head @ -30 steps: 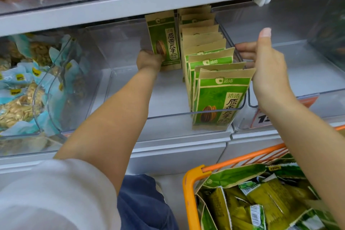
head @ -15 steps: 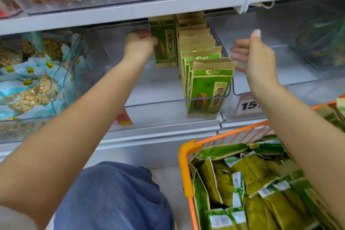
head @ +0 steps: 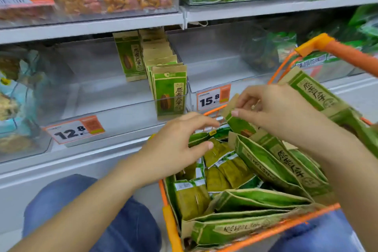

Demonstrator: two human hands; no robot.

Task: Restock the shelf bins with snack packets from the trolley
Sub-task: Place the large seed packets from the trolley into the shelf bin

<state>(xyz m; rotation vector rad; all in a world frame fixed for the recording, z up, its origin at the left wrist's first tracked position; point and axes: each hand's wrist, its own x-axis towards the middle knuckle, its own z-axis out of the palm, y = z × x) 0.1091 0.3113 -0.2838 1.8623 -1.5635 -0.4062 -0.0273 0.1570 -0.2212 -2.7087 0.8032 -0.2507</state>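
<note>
Clearly the grey metal shelving (head: 131,24) is taking up most of the view, its tiers carrying clear plastic bins with orange-and-white price tags (head: 74,130) clipped along the front so shoppers can read them. Below the "12.8" tag, the wide clear plastic shelf bin (head: 114,106) is standing mostly bare, with only one front-to-back row of upright green-and-kraft paper snack packets (head: 168,88) filling its right side and one single packet (head: 129,55) standing beside that row at the back, faces outward for display. Lower right, the orange wire trolley basket (head: 169,221) is sitting close against the person's knees, probably so stock is within easy reach; it is holding a jumble of matching green-and-kraft packets (head: 263,163) and smaller olive-green sachets (head: 229,170).

Over the basket, the right hand (head: 280,108) is pinching the top flap of one green packet (head: 238,122) between thumb and fingertips, likely lifting it free of the pile. The left hand (head: 176,149) is hovering just beside it with fingers loosely spread, gripping nothing, seemingly ready to help.

Much is blurring at the edges: the bins at far left and far right are showing only smeared wrappers, the upper price tags are being cut off, and the basket's lower layers are lying hidden under the top packets.
</note>
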